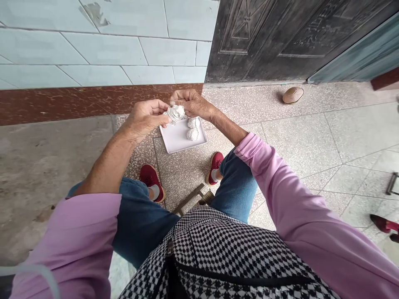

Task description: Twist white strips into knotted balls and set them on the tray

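My left hand (145, 118) is closed on a white, soft-looking bundle (176, 112), its thumb along the near side. From the other side, my right hand (193, 103) pinches at the bundle's upper right edge, fingers bent together. The bundle has folds or windings like yarn or thin cloth; I cannot tell which. Below the hands, a shallow white tray (173, 139) lies on the floor. Inside its right part sit two white wound balls (193, 133), touching each other and partly hidden by my right hand.
A tiled wall (102, 47) with a brown base strip runs behind the tray, and a dark carved door (255, 39) adjoins it. A tan oval object (293, 95) lies by the threshold. My red shoes (152, 180) flank the tray's near side. A metal stool frame (195, 198) shows beneath me.
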### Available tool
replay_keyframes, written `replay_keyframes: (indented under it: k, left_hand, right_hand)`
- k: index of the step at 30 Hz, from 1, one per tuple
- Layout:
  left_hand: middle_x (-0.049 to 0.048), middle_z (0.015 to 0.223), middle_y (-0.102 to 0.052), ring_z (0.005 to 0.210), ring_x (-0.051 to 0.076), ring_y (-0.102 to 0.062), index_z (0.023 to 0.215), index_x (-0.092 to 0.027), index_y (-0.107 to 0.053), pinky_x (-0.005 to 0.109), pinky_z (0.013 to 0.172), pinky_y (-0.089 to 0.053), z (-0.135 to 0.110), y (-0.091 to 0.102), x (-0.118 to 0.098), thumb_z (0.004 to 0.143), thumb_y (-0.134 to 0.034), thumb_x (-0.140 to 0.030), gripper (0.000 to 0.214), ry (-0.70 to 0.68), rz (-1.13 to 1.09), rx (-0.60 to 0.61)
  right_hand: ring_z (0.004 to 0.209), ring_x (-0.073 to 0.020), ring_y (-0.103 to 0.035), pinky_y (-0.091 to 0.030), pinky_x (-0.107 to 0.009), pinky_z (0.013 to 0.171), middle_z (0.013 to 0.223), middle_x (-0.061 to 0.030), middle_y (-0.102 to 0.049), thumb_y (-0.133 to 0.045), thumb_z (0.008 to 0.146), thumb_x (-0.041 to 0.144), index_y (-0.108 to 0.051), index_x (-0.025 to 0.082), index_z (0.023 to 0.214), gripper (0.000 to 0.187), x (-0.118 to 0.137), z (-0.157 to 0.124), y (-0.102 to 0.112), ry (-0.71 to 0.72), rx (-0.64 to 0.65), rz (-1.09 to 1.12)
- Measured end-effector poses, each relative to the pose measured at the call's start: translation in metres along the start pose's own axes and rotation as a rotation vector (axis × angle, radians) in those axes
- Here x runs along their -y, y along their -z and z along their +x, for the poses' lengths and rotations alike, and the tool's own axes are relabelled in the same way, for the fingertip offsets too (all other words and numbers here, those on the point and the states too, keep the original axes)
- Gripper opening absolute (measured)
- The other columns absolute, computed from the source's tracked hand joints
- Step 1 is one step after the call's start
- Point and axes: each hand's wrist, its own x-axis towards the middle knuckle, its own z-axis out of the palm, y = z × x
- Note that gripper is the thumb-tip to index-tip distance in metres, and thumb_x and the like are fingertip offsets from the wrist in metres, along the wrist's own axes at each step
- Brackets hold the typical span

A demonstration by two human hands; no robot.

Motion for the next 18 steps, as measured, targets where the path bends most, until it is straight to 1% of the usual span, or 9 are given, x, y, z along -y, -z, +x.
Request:
replay_keyframes:
  k: [2, 3, 5, 7, 9, 12, 13, 15, 18]
  left_hand:
    - [0.0085, 0.095, -0.084, 0.075, 0.020, -0.073, 0.102, -0.021, -0.076, 0.031, 0.066, -0.064, 0.008, 0.006, 0.012, 0.073, -0.102, -0.020, 0.039, -0.042, -0.158, -0.047]
    - [0.0083, 0.095, -0.084, 0.073, 0.019, -0.072, 0.103, -0.023, -0.073, 0.032, 0.065, -0.066, 0.012, 0.009, 0.018, 0.071, -0.106, -0.022, 0.045, -0.061, -0.215, -0.086]
    - [0.0073, 0.097, -0.084, 0.071, 0.019, -0.071, 0.107, -0.024, -0.072, 0.034, 0.066, -0.069, 0.019, 0.013, 0.028, 0.068, -0.110, -0.026, 0.055, -0.104, -0.278, -0.160]
    - [0.0072, 0.100, -0.086, 0.072, 0.019, -0.072, 0.116, -0.023, -0.078, 0.035, 0.067, -0.071, 0.023, 0.015, 0.034, 0.066, -0.110, -0.028, 0.060, -0.142, -0.287, -0.210]
    - [0.0094, 0.105, -0.089, 0.076, 0.020, -0.075, 0.125, -0.020, -0.084, 0.035, 0.069, -0.072, 0.025, 0.013, 0.035, 0.068, -0.107, -0.030, 0.062, -0.166, -0.253, -0.242]
    - [0.0127, 0.107, -0.091, 0.076, 0.020, -0.075, 0.125, -0.015, -0.089, 0.033, 0.066, -0.069, 0.021, 0.008, 0.030, 0.071, -0.098, -0.029, 0.057, -0.191, -0.164, -0.289]
    - [0.0132, 0.107, -0.092, 0.075, 0.020, -0.075, 0.125, -0.013, -0.091, 0.031, 0.065, -0.067, 0.019, 0.008, 0.028, 0.071, -0.095, -0.027, 0.056, -0.195, -0.137, -0.288]
    - [0.0145, 0.111, -0.094, 0.080, 0.021, -0.078, 0.126, -0.012, -0.093, 0.028, 0.063, -0.064, 0.015, 0.010, 0.022, 0.070, -0.093, -0.025, 0.057, -0.175, -0.103, -0.232]
    - [0.0176, 0.120, -0.095, 0.090, 0.021, -0.082, 0.120, -0.012, -0.093, 0.025, 0.066, -0.063, 0.009, 0.018, 0.015, 0.076, -0.096, -0.028, 0.047, -0.126, -0.071, -0.169]
  right_hand:
    - [0.068, -0.0096, -0.042, -0.043, -0.021, 0.067, 0.073, 0.0122, -0.046, -0.073, 0.135, 0.033, -0.060, 0.023, 0.107, 0.033, -0.002, 0.000, -0.006, -0.014, -0.007, 0.088]
    - [0.068, -0.0094, -0.040, -0.044, -0.019, 0.067, 0.075, 0.0121, -0.046, -0.070, 0.134, 0.021, -0.060, 0.022, 0.109, 0.027, -0.001, -0.001, -0.010, -0.008, -0.022, 0.100]
    - [0.074, -0.0104, -0.046, -0.047, -0.018, 0.071, 0.079, 0.0092, -0.049, -0.067, 0.132, 0.013, -0.063, 0.021, 0.106, 0.028, 0.004, -0.005, -0.018, 0.008, -0.060, 0.053]
    - [0.082, -0.0129, -0.054, -0.050, -0.019, 0.076, 0.081, 0.0056, -0.051, -0.069, 0.133, 0.018, -0.066, 0.021, 0.100, 0.033, 0.013, -0.009, -0.024, 0.006, -0.087, -0.048]
    - [0.087, -0.0152, -0.059, -0.050, -0.021, 0.077, 0.081, 0.0034, -0.052, -0.071, 0.134, 0.026, -0.066, 0.022, 0.096, 0.038, 0.021, -0.012, -0.028, -0.007, -0.098, -0.137]
    - [0.087, -0.0165, -0.055, -0.046, -0.024, 0.075, 0.079, 0.0028, -0.048, -0.071, 0.138, 0.043, -0.062, 0.024, 0.092, 0.051, 0.024, -0.014, -0.029, 0.003, -0.109, -0.225]
    - [0.086, -0.0165, -0.052, -0.045, -0.025, 0.075, 0.079, 0.0029, -0.046, -0.070, 0.139, 0.050, -0.061, 0.024, 0.091, 0.056, 0.022, -0.013, -0.029, 0.016, -0.109, -0.246]
    - [0.084, -0.0161, -0.046, -0.041, -0.026, 0.074, 0.079, 0.0036, -0.042, -0.066, 0.141, 0.062, -0.058, 0.024, 0.090, 0.064, 0.015, -0.010, -0.029, 0.060, -0.092, -0.263]
    - [0.082, -0.0151, -0.042, -0.038, -0.027, 0.074, 0.081, 0.0045, -0.041, -0.062, 0.141, 0.072, -0.059, 0.022, 0.093, 0.070, 0.001, -0.006, -0.030, 0.157, -0.008, -0.246]
